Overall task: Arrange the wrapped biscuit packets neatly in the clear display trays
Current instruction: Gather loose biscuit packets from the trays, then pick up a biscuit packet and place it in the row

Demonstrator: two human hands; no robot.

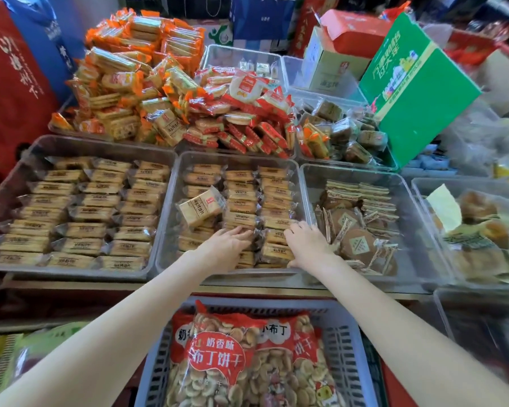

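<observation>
The left hand (228, 245) lies flat, fingers straight and together, on the wrapped biscuit packets (241, 201) in the near part of the middle clear tray (171, 218), its fingertips pressing the middle column. The right hand (306, 242) reaches in beside it, fingers bent down over the right-hand column of the same tray and thumb low against a near packet; whether it truly grips a packet or only presses cannot be told.

The packets in this tray stand in three columns, the middle and right ones fairly even. On the left column one loose packet (202, 208) lies tilted on top of the others, face up and askew.

The clear tray to the left (12, 186) holds the same tan packets in three tidy columns. The tray to the right (417, 224) holds brown round biscuits and striped packets, partly fanned and uneven. Behind, orange-wrapped packets (130, 77) are heaped high beside a pile of red-wrapped ones (241, 118), and a green carton (417, 89) leans at the back right. Nearest the camera, below both forearms, a grey slotted basket (344, 348) carries large red bags of small round biscuits (227, 362).
</observation>
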